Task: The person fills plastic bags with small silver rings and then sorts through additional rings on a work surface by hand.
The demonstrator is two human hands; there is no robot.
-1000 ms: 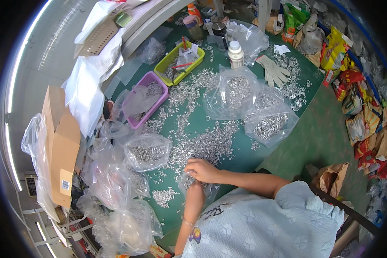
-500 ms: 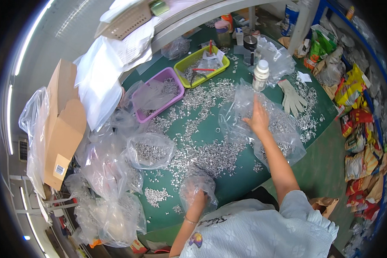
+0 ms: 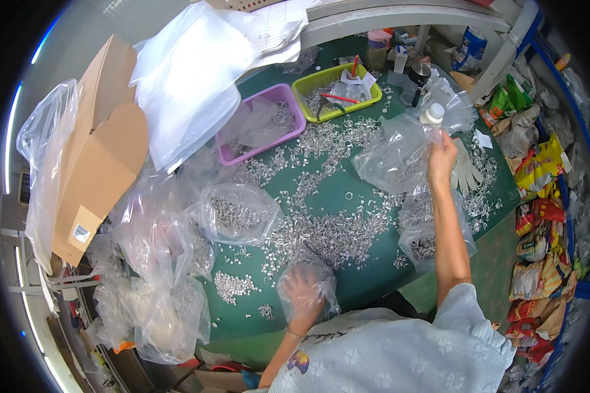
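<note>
My left hand (image 3: 304, 293) is inside a clear plastic bag (image 3: 329, 302) at the near edge of the table, fingers spread and pointing down toward a heap of small silvery metal rings (image 3: 308, 239). Over at the right, my right hand (image 3: 442, 157) is closed, its fingers pinching the raised edge of another clear plastic bag (image 3: 390, 154). A white-capped bottle (image 3: 432, 115) stands just beyond those fingers, its body partly hidden by the bag. Under my right forearm lies a bag of metal pieces (image 3: 418, 226). A pale work glove (image 3: 464, 171) lies beside the right hand.
A purple basket (image 3: 228, 156) and a yellow-green basket (image 3: 337, 112) stand at the back of the green table (image 3: 321, 183). Bags of parts, including one opened bag (image 3: 239, 213), and a cardboard box (image 3: 105, 170) crowd the left. Colourful packets (image 3: 537, 164) line the right side.
My right hand has gone from lying flat on the clear bag to pinching its edge and lifting it. Inside the other bag, my left hand's fingers have spread. The view has shifted.
</note>
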